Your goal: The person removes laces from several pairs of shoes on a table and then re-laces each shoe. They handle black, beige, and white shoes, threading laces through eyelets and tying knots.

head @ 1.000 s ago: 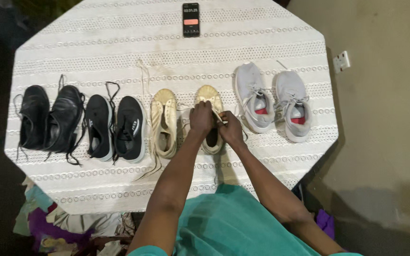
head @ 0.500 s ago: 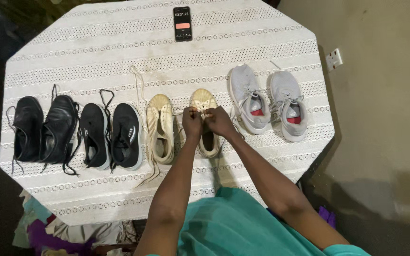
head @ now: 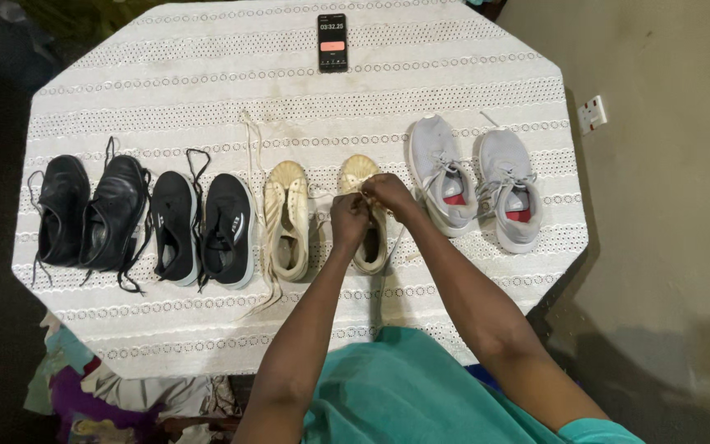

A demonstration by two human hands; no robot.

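Both grips pinch lace of cream shoe (head: 362, 215), mid-desk: left hand (head: 349, 219) over tongue, right hand (head: 388, 194) near toe. Left to right: black shoes (head: 92, 212), black sneakers (head: 204, 228), cream mate (head: 285, 220), grey sneakers (head: 478, 182). Phone (head: 332, 42) at far edge of desk (head: 166, 90).

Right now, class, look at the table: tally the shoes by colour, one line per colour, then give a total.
Black shoes: 4
Cream shoes: 2, the right-hand one under both hands
Grey shoes: 2
Total: 8 shoes
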